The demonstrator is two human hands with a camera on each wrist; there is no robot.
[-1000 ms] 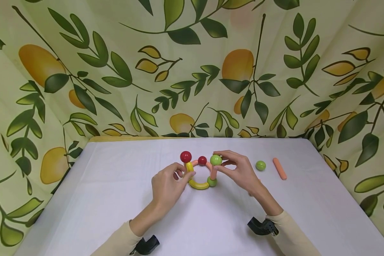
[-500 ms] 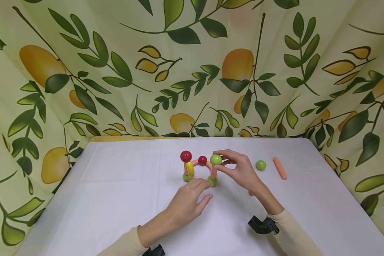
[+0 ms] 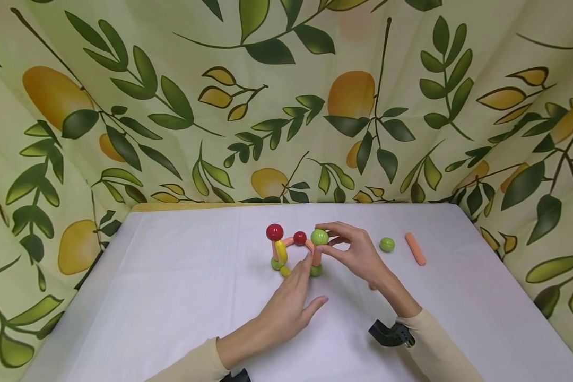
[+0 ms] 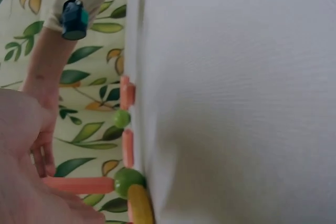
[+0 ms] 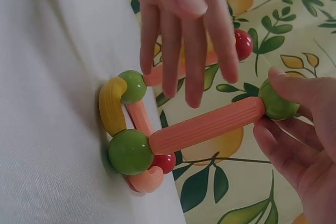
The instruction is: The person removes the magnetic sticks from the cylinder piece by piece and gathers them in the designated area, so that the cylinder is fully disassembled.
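Observation:
A ball-and-rod building toy stands on the table. Its base is a ring with a curved yellow rod, a small red ball and green balls. Two salmon-coloured uprights rise from it. A large red ball tops the left one, where a second yellow rod leans. My right hand pinches the green ball atop the right upright. My left hand, fingers extended, is near that upright and hides part of the ring; contact cannot be made out.
To the right lie a loose green ball and a straight salmon rod. A white cloth covers the table. Behind it hangs a leaf-patterned curtain. Each wrist wears a black camera.
My left hand has let go of the left upright's side, moved right in front of the ring, and straightened its fingers. My right hand keeps its pinch on the green ball.

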